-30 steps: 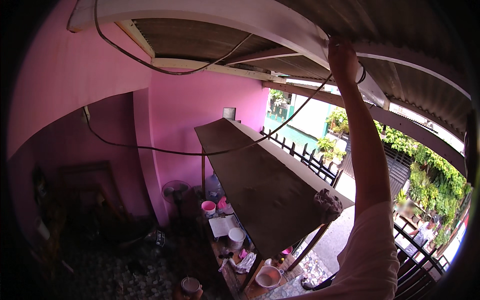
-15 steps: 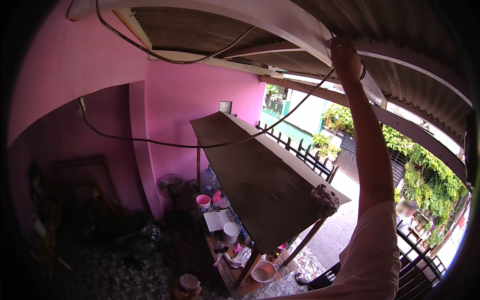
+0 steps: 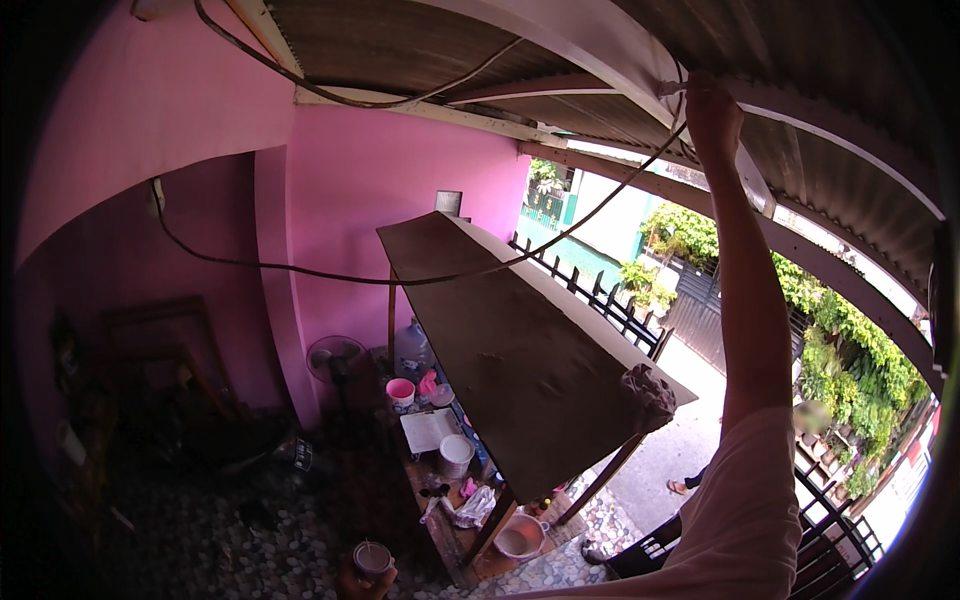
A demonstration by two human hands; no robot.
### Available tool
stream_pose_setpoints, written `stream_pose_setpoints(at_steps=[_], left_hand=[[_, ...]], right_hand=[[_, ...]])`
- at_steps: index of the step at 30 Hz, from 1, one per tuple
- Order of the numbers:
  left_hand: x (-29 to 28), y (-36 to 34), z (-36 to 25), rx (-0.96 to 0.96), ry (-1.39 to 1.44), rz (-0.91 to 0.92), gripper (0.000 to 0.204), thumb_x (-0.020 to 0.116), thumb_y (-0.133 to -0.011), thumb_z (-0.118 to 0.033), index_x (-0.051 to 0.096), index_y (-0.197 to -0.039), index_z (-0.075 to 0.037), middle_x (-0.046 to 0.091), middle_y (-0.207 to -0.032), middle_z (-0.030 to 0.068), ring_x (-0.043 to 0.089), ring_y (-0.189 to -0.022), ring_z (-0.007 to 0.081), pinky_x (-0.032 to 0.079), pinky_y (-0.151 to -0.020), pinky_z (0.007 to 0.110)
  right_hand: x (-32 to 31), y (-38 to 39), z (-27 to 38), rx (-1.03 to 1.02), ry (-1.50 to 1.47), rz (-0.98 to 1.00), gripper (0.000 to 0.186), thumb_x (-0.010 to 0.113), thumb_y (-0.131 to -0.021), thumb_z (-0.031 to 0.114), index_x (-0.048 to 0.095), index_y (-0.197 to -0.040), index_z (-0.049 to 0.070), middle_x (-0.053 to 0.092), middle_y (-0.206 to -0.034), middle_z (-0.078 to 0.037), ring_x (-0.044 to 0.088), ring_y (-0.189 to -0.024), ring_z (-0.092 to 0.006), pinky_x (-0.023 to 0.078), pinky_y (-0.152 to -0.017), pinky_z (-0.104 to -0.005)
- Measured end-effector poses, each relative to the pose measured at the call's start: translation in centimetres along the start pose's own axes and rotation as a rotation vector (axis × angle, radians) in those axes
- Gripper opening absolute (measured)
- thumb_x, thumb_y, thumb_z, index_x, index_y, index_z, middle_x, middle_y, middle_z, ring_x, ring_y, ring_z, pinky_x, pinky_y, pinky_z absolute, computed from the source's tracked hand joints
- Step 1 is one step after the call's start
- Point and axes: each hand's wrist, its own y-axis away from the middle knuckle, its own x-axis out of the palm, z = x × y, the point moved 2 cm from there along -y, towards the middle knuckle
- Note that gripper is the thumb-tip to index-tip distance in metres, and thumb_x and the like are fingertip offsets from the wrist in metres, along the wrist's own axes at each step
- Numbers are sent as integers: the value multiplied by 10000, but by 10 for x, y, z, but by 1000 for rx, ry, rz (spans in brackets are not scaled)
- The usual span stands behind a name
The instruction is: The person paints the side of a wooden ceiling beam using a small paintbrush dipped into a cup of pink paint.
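My right hand [image 3: 712,110] is raised to the white roof beam [image 3: 570,45], fingers closed around something I cannot make out; a small pale piece shows at the fingertips. A dark cable [image 3: 470,270] hangs in a long loop and rises beside this hand. Low at the bottom centre, my left hand [image 3: 354,580] holds an open cup-like container [image 3: 372,555]. Below the cable stands a dark sloped canopy [image 3: 490,350] with a crumpled cloth [image 3: 648,395] on its corner.
Under the canopy, a wooden table [image 3: 455,555] holds buckets, bowls and bags. A fan [image 3: 335,355] stands by the pink wall [image 3: 340,190]. Black railings [image 3: 590,300] border the right. Beyond them show plants and a person's sandalled foot [image 3: 678,485].
My right hand has shifted right, uncovering a pale piece at its fingertips. The scene has risen slightly in view. The person outside has moved left, mostly behind my arm.
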Motion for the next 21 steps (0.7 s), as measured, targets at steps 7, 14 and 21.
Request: stream_pose_setpoints(at_steps=[7, 14, 21], left_hand=[[4, 2, -23, -19, -12, -40, 465, 805, -758, -217, 609, -1135, -28, 666, -993, 57, 614, -868, 148, 488, -778, 306], [6, 4, -24, -136, 98, 9, 493, 800, -769, -203, 590, -1169, -7, 664, -1030, 64, 617, -917, 150, 481, -815, 299], [10, -1, -20, -41, 18, -4, 544, 802, -773, -190, 552, -1210, 17, 665, -1049, 83, 623, -949, 161, 492, -834, 310]], right_hand=[[2, 4, -11, 62, 88, 91, 320, 525, -921, 354, 670, -849, 78, 668, -787, -199, 662, -760, -388, 542, -680, -473], [1, 12, -16, 35, -9, 51, 284, 518, -924, 333, 665, -858, 99, 693, -838, -149, 676, -745, -359, 564, -662, -445], [19, 16, -61, -29, 167, 102, 287, 500, -927, 346, 648, -894, 103, 684, -856, -160, 661, -768, -388, 548, -690, -477]])
